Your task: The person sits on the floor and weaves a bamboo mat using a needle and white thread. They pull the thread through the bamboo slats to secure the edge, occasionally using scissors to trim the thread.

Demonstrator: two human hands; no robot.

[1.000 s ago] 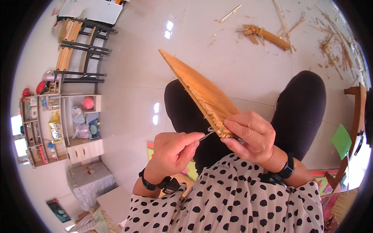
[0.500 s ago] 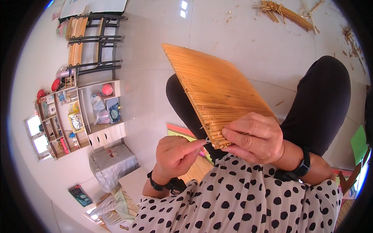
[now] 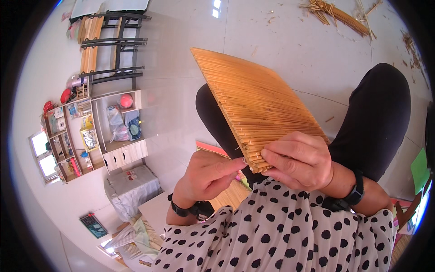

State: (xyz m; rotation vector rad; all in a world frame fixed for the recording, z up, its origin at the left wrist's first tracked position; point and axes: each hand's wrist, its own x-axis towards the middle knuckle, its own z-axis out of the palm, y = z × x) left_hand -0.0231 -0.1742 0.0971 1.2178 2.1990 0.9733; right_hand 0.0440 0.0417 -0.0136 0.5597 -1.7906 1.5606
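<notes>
Floor: pale glossy tiles, the widest open room lying up and to the left of the knees; straw scraps are strewn along its upper right edge.
Shelf unit: far left, packed with small items, a dark rack beyond it (both well apart from the hands).
Legs: in black, one on each side beneath the mat, knees pointing away from the person.
Straw mat: a flat golden panel of parallel stalks, held tilted above the lap, its far corner pointing up-left over bare floor. Its left edge runs straight and free; its near edge sits at the hands, where cut stalk ends show.
Right hand: fingers curled and clamped over the mat's near right corner, thumb underneath out of sight; a dark wristband sits on the wrist.
Left hand: fingers drawn together in a pinch, forefinger and thumb touching the stalk ends at the mat's near edge; whether they hold anything thin I cannot tell. A dark band circles this wrist as well.
Room around hands: open on the left, the spotted blouse close below.
</notes>
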